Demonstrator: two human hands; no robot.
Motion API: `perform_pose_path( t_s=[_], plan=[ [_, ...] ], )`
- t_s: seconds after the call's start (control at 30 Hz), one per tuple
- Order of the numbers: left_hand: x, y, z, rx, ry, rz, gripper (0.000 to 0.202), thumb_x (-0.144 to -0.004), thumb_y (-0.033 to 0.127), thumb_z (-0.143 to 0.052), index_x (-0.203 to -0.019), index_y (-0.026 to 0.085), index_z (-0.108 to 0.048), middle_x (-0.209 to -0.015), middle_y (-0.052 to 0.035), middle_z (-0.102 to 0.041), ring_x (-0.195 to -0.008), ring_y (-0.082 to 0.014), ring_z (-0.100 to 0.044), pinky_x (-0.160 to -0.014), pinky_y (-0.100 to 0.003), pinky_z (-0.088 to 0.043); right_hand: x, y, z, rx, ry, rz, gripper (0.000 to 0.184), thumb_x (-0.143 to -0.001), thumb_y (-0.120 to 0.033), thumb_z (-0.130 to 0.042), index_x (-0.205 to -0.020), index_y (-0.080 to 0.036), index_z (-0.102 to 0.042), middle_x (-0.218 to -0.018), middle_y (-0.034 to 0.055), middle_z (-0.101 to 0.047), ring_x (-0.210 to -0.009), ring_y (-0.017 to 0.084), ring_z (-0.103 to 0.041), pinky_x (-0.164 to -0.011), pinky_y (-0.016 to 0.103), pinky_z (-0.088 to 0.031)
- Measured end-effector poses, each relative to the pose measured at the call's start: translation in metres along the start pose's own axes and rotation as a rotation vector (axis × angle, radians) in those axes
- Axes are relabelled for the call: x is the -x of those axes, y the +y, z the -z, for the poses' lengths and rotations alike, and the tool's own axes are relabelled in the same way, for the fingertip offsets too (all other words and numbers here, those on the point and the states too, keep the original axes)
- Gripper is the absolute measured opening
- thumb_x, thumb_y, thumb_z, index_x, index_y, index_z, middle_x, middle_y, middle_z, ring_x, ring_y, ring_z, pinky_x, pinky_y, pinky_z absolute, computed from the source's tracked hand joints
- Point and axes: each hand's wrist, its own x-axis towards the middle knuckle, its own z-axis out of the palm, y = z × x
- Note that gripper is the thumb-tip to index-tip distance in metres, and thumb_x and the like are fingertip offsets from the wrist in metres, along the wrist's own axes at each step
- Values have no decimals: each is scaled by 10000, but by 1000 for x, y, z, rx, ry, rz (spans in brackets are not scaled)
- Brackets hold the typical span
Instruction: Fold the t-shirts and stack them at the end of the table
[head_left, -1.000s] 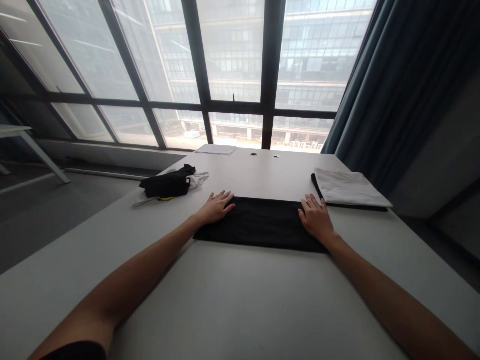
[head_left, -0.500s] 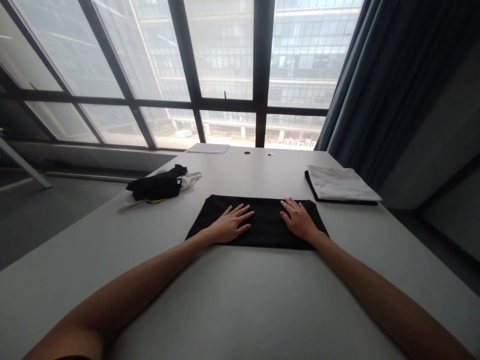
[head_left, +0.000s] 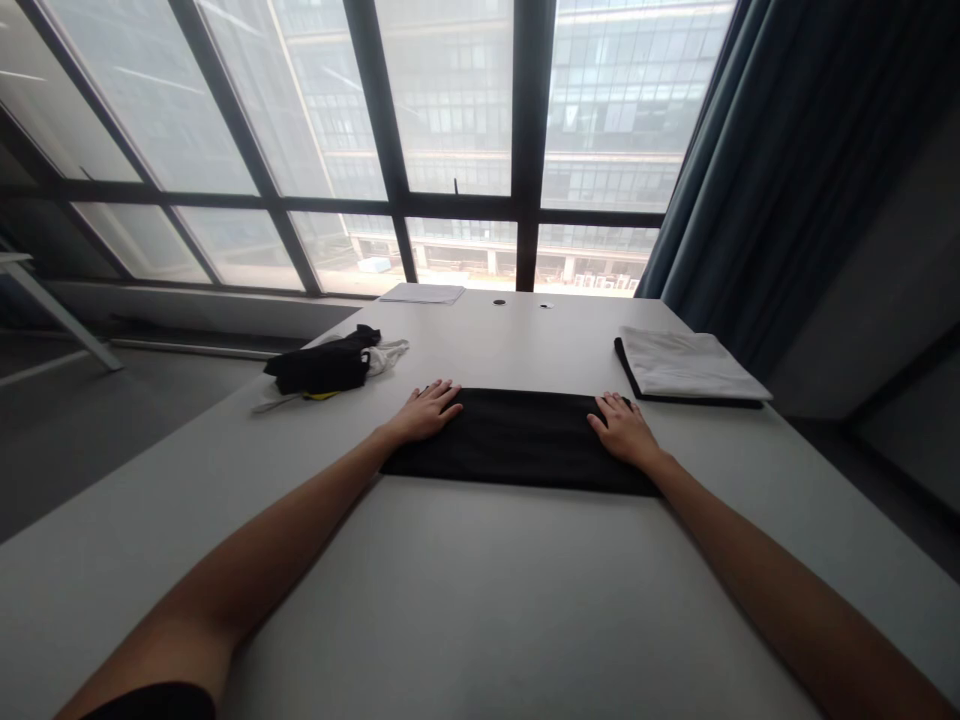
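A folded black cloth (head_left: 521,438) lies flat on the white table (head_left: 465,590) in front of me. My left hand (head_left: 426,410) rests flat on the cloth's far left corner, fingers stretched out. My right hand (head_left: 622,428) lies flat on the cloth's far right corner, fingers also stretched out. Neither hand holds anything.
A folded stack with a white cloth on top (head_left: 686,366) lies at the right of the table. A loose heap of black, white and yellow clothes (head_left: 330,366) sits at the left edge. A sheet of paper (head_left: 421,293) lies at the far edge by the window. A dark curtain (head_left: 780,170) hangs at the right.
Both hands slid outward from the middle of the black cloth to its left and right ends, staying flat on it.
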Motion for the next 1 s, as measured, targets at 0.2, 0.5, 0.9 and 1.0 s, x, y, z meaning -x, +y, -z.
perform_pose_path(
  t_s=[0.2, 0.5, 0.9, 1.0],
  plan=[
    [4, 7, 6, -32, 13, -2, 663, -1019, 564, -264, -1582, 218, -306, -1656, -97, -221, -1539, -301, -147, -1199, -618, -70, 1, -2, 3, -7, 12, -4, 603, -1021, -446, -352, -1510, -101, -426, -1604, 158, -356, -1505, 286, -267, -1218, 480, -183],
    [29, 83, 12, 78, 63, -310, 665, -1034, 606, -267, -1603, 263, -246, -1658, -52, -226, -1539, -257, -167, -1240, -496, -73, 15, -38, 8, -47, 24, 17, 625, -1014, -459, -382, -1503, -73, -429, -1606, 182, -339, -1513, 308, -235, -1222, 511, -150],
    [45, 110, -6, 74, -35, -472, 586, -1043, 594, -298, -1590, 400, -221, -1673, 12, -145, -1548, -264, -98, -1235, -528, -71, 39, -81, 14, -188, -148, 448, 636, -1022, -526, -346, -1571, -206, -333, -1649, 90, -250, -1541, 241, -155, -1237, 501, -130],
    [45, 111, -4, 73, -50, -468, 581, -1042, 595, -298, -1588, 408, -223, -1674, 18, -146, -1549, -265, -94, -1233, -533, -78, 35, -74, 12, -164, -134, 387, 645, -1024, -542, -326, -1573, -204, -327, -1655, 95, -231, -1543, 240, -146, -1236, 503, -121]
  ],
)
